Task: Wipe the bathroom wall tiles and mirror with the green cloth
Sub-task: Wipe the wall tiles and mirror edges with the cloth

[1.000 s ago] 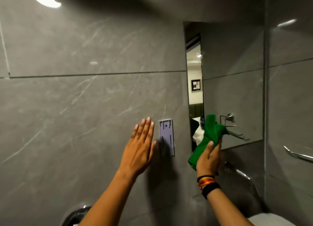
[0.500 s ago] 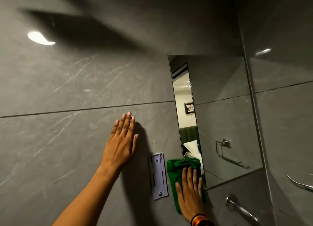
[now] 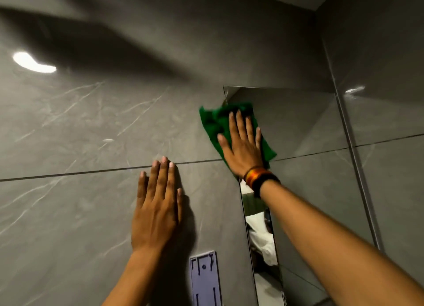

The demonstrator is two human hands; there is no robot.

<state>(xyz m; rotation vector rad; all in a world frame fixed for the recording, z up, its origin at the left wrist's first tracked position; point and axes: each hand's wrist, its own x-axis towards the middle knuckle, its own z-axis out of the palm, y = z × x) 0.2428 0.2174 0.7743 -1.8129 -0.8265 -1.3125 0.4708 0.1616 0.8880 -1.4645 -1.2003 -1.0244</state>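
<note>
The green cloth [image 3: 212, 122] lies flat against the wall at the mirror's upper left corner, partly on the tile and partly on the glass. My right hand [image 3: 242, 145] presses on it with fingers spread, a banded wrist below. The mirror [image 3: 298, 126] runs down the right part of the wall; my right forearm hides much of it. My left hand [image 3: 158, 204] rests flat and bare on the grey wall tiles [image 3: 91, 126], fingertips at the horizontal grout line.
A pale purple plastic wall bracket [image 3: 205, 280] is fixed below my left hand, beside the mirror's left edge. The side wall [image 3: 390, 99] meets the mirror wall at a corner on the right. A lamp glare [image 3: 32, 62] shows on the upper left tile.
My right hand has slid the cloth up from beside the bracket to the mirror's top left corner. My left hand stays flat on the tile. The view has tilted upward.
</note>
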